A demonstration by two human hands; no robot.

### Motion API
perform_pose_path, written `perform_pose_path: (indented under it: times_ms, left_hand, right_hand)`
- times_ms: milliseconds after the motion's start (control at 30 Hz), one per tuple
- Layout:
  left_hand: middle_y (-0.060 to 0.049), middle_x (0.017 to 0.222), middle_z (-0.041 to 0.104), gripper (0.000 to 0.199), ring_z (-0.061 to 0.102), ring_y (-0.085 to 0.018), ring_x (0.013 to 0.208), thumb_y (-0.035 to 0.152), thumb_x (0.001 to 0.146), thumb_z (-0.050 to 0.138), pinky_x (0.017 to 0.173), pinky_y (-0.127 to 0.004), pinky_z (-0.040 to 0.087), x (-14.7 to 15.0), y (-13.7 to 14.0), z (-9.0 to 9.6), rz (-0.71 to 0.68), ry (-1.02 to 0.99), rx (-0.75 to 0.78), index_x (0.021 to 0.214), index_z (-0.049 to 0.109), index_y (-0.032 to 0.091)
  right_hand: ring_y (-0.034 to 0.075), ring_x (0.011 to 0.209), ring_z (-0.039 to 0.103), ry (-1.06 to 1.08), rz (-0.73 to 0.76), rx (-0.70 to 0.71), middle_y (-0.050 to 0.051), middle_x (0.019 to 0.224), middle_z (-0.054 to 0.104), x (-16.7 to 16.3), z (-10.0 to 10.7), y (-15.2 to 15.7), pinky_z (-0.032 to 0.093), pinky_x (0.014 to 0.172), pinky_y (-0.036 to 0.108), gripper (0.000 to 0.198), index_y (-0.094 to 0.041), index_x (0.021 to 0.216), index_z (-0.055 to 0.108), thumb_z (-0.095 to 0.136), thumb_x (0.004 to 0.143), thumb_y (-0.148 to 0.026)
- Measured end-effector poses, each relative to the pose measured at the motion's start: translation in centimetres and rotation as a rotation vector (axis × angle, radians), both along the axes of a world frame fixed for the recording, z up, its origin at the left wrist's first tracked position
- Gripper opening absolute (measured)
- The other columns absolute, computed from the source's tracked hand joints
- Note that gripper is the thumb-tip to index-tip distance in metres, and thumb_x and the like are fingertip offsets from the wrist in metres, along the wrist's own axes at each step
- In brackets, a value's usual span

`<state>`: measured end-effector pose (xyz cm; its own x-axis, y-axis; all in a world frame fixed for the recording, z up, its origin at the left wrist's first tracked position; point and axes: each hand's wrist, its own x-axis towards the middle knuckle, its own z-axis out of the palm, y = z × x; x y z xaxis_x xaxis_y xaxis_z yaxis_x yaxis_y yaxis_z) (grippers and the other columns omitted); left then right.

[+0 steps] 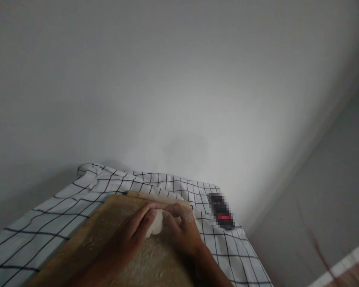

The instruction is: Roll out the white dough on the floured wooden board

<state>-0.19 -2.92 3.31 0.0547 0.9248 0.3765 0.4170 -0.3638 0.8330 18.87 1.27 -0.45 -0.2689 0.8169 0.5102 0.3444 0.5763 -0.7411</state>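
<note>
A pale lump of dough (156, 224) lies between my two hands, over the far part of a wooden board (101, 227) dusted with flour and crumbs. From its left side my left hand (143, 220) presses on the dough, fingers close together and curled over its top. On the other side my right hand (181, 225) is bent round the dough, with a small pale bit showing between its fingers. Both hands cover much of the lump, so its full shape is hidden.
A white cloth with dark grid lines (224, 243) covers the table under the board. On it, right of the board, lies a dark blurred-out object (221, 211) with a red patch. A grey-white wall (179, 99) rises just behind the table.
</note>
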Motion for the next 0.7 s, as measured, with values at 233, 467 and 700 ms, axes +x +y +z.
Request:
perform_pose_path:
  times_ms: [233, 467, 700]
  left_hand:
    - [-0.008, 0.14, 0.064, 0.056, 0.052, -0.03, 0.138, 0.06, 0.094, 0.039, 0.121, -0.044, 0.036, -0.1, 2.2, -3.9, 0.031, -0.069, -0.193, 0.125, 0.065, 0.022]
    - [-0.006, 0.114, 0.074, 0.055, 0.07, -0.026, 0.106, 0.068, 0.091, 0.048, 0.092, -0.035, 0.057, 1.3, 2.2, -2.7, -0.153, -0.158, -0.149, 0.119, 0.063, 0.023]
    - [-0.005, 0.11, 0.075, 0.044, 0.07, -0.027, 0.104, 0.059, 0.092, 0.052, 0.09, -0.035, 0.057, 0.8, 2.0, -2.2, -0.187, -0.128, -0.122, 0.117, 0.065, 0.025]
  right_hand:
    - [0.015, 0.082, 0.066, -0.01, -0.02, -0.036, 0.002, 0.089, 0.071, -0.1, 0.3, -0.2, 0.051, 0.077, 0.027, 0.021, -0.021, 0.097, 0.069, 0.056, 0.1, -0.036]
    - [0.014, 0.081, 0.065, -0.013, -0.008, -0.014, 0.002, 0.091, 0.071, 0.1, 0.1, 0.0, 0.05, 0.076, 0.027, 0.021, -0.021, 0.096, 0.069, 0.054, 0.101, -0.036]
    - [0.015, 0.084, 0.065, -0.031, -0.003, -0.018, 0.003, 0.093, 0.071, 0.1, 0.0, 0.1, 0.051, 0.078, 0.027, 0.024, -0.021, 0.099, 0.07, 0.052, 0.102, -0.036]
